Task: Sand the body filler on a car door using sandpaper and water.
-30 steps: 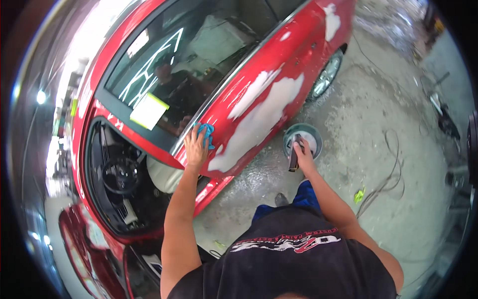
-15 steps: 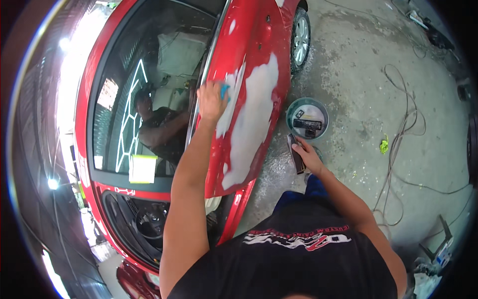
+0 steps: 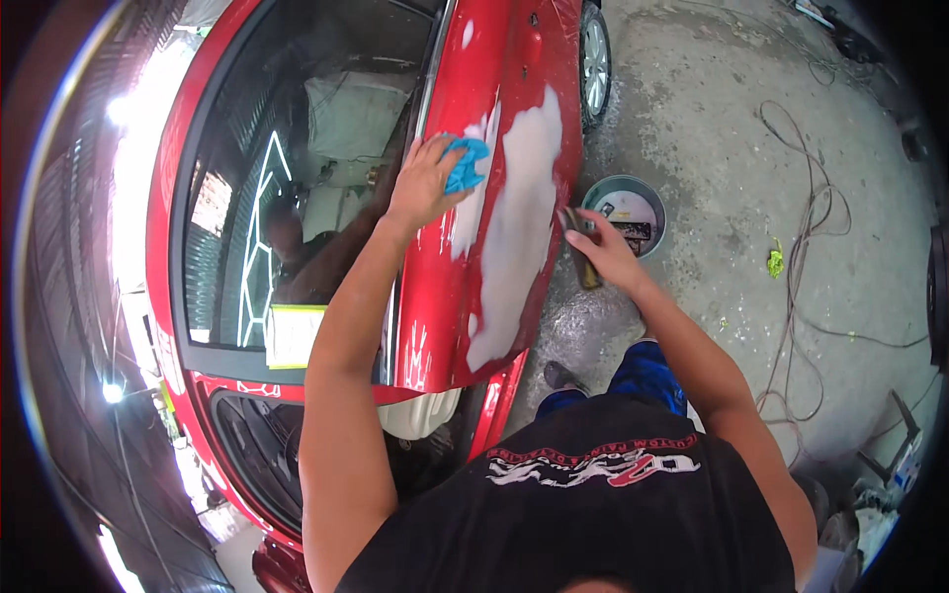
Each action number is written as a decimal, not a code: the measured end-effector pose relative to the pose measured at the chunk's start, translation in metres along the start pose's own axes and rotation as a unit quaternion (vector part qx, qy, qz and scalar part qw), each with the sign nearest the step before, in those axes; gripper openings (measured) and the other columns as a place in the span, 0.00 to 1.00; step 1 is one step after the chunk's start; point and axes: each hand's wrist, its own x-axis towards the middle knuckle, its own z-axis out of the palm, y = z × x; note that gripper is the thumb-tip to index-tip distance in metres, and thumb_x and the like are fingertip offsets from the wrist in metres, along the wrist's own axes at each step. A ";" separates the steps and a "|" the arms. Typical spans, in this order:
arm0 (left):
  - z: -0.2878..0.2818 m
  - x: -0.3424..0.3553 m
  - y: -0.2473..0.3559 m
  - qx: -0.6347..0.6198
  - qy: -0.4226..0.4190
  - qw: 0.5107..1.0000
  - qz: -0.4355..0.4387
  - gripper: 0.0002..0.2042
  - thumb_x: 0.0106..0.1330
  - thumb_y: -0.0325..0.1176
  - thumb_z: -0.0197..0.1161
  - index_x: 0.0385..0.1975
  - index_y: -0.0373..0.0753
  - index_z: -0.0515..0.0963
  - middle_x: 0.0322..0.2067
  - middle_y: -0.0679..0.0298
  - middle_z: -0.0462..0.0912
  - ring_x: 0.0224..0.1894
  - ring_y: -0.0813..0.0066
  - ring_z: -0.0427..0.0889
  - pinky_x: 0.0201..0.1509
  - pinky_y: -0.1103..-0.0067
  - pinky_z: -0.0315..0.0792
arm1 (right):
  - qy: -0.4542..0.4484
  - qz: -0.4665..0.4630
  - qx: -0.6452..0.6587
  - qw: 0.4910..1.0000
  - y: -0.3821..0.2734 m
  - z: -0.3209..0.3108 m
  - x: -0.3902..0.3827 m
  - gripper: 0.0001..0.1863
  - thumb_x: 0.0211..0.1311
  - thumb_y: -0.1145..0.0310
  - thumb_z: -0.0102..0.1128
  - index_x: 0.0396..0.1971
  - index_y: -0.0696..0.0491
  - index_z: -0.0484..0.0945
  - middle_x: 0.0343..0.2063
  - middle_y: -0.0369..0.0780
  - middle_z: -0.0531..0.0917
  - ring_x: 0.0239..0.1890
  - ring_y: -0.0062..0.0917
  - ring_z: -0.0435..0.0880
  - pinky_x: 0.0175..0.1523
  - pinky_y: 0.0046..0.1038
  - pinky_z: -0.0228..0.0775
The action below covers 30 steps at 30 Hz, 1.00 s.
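Observation:
My left hand (image 3: 425,186) is closed round a crumpled blue cloth (image 3: 467,164), just below the window edge of the red car door (image 3: 443,296). Pale grey filler patches (image 3: 521,203) spread over the door panel, the largest just right of the cloth. My right hand (image 3: 608,249) grips a dark, flat sanding block (image 3: 585,259) by its side, close to the door's lower edge and apart from it as far as I can see. Beyond that hand a round bucket (image 3: 660,219) holds milky water and dark blocks; my hand partly hides it.
The door stands ajar, its red sill (image 3: 502,395) showing near my legs. A car wheel (image 3: 595,64) is at the top. Loose hose or cable (image 3: 809,227) loops over the concrete floor (image 3: 712,119) at the right, near a yellow-green scrap (image 3: 775,259). The wet floor shines below the bucket.
My left hand has shifted slightly right with the cloth, which now shows more. My right hand has risen with the block toward the door and now overlaps the bucket.

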 end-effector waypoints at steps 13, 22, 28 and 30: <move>-0.022 -0.184 0.071 -0.028 0.090 0.995 -0.045 0.41 0.53 0.25 0.73 0.71 0.39 0.66 0.62 0.35 0.66 0.69 0.31 0.65 0.79 0.47 0.57 | 0.334 -0.200 -0.258 0.884 -0.075 0.172 0.080 0.34 0.67 0.46 0.67 0.70 0.43 0.72 0.48 0.55 0.80 0.53 0.53 0.81 0.56 0.50 0.77; -0.009 -0.212 0.063 -0.046 0.158 0.981 -0.105 0.41 0.45 0.12 0.70 0.65 0.48 0.74 0.68 0.39 0.60 0.75 0.31 0.57 0.77 0.49 0.61 | 0.296 -0.199 -0.276 0.893 -0.038 0.260 -0.007 0.30 0.68 0.48 0.68 0.67 0.43 0.78 0.48 0.55 0.78 0.51 0.51 0.82 0.55 0.48 0.76; -0.011 -0.181 0.083 -0.092 0.165 0.976 -0.104 0.42 0.44 0.12 0.71 0.65 0.45 0.71 0.70 0.40 0.58 0.76 0.31 0.54 0.77 0.49 0.62 | 0.433 -0.254 -0.334 0.798 -0.108 0.127 0.159 0.31 0.69 0.42 0.63 0.62 0.48 0.81 0.43 0.58 0.84 0.47 0.54 0.84 0.52 0.50 0.77; -0.004 -0.199 0.068 -0.082 0.169 0.975 -0.119 0.43 0.45 0.12 0.71 0.66 0.44 0.69 0.71 0.39 0.57 0.77 0.31 0.54 0.77 0.49 0.61 | 0.363 -0.243 -0.295 0.850 -0.079 0.192 0.117 0.31 0.69 0.45 0.64 0.65 0.47 0.81 0.41 0.58 0.84 0.47 0.54 0.85 0.52 0.51 0.77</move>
